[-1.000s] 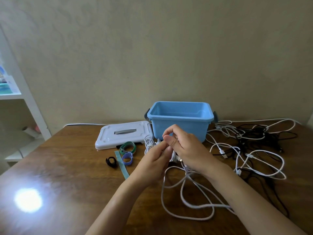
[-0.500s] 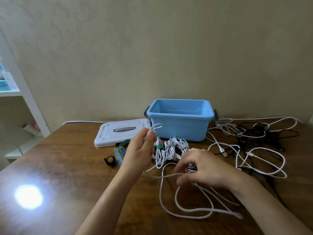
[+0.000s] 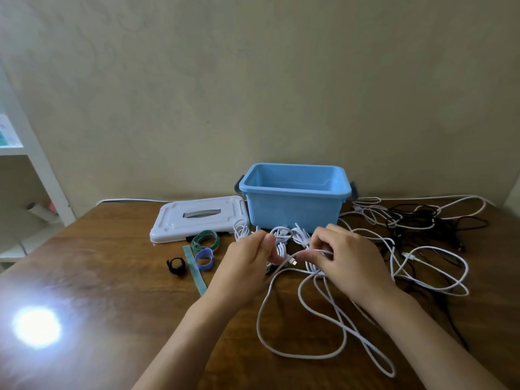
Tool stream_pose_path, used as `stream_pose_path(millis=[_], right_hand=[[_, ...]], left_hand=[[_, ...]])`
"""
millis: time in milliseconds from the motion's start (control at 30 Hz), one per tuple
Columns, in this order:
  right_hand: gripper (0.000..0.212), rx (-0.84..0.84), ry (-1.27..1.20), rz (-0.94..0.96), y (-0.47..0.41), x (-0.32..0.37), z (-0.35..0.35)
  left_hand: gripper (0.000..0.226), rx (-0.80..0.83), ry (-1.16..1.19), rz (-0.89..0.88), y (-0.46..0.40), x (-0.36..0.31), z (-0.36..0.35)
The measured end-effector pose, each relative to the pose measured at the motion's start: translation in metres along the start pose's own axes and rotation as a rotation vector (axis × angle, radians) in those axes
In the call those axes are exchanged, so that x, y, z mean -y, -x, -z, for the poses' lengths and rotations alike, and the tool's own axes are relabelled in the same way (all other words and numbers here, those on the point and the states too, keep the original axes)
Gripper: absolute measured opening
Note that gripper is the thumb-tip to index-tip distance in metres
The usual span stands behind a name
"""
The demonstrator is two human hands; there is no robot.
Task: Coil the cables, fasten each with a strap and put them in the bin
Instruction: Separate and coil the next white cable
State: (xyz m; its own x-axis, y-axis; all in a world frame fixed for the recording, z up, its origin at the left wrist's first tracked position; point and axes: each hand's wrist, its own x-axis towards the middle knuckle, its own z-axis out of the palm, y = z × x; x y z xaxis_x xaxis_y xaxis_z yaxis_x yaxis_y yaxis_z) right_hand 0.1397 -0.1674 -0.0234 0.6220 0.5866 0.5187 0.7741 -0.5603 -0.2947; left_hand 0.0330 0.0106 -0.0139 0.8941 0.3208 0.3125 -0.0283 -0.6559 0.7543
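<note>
1. Left hand (image 3: 247, 266): fingers curled, a white cable (image 3: 302, 327) is pinched between thumb and forefinger close to its plug end; the plug (image 3: 292, 261) is seen sticking out just right of the fingers.
2. Right hand (image 3: 347, 263): fingers curled round the same white cable a short way along from the plug; both hands are held close together above the desk (image 3: 112, 291), not touching.
3. The rest of that cable is draped below the hands in loose loops lying on the desk, towards the near edge.
4. Coiled white cables (image 3: 284, 237) are seen just behind the hands, lying on the desk in front of the bin; whether they are strapped cannot be told.
5. Blue bin (image 3: 295, 201): stood open at the back of the desk, against the wall; its floor is not visible.
6. White lid (image 3: 197, 218): laid flat just left of the bin.
7. Straps left of the hands: a green loop (image 3: 205, 239), a purple loop (image 3: 204, 258), a black loop (image 3: 176, 266) and a flat teal strip (image 3: 194, 270), all on the desk near the lid.
8. A tangle of white and black cables (image 3: 416, 229) is spread on the desk right of the bin and the hands.
9. A white shelf unit (image 3: 36, 164) is seen at the far left, beside the desk.
</note>
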Motion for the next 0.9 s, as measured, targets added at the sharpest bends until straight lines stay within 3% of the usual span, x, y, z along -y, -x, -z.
stream_pose_path(millis=[100,200,333,500,667,900], right_hand=[[0.032,-0.050,-0.035,0.036,0.000,0.000,0.000],[0.035,-0.060,-0.128,-0.022,0.000,0.003,0.003],[0.044,-0.083,-0.058,-0.089,0.000,0.005,0.005],[0.050,-0.025,-0.055,-0.147,-0.001,0.005,0.012],[0.029,0.072,-0.321,-0.158,-0.004,-0.003,0.022],[0.029,-0.026,-0.486,-0.174,-0.002,0.007,0.013]], left_hand=[[0.040,0.068,-0.044,0.025,0.002,-0.001,-0.002],[0.038,0.087,-0.119,0.007,0.002,-0.003,-0.003],[0.036,0.075,-0.215,-0.033,0.000,0.000,-0.005],[0.030,0.001,-0.177,-0.047,-0.001,0.002,-0.004],[0.029,-0.136,-0.051,-0.019,-0.005,0.004,0.006],[0.033,-0.146,0.110,0.120,0.000,-0.002,-0.003]])
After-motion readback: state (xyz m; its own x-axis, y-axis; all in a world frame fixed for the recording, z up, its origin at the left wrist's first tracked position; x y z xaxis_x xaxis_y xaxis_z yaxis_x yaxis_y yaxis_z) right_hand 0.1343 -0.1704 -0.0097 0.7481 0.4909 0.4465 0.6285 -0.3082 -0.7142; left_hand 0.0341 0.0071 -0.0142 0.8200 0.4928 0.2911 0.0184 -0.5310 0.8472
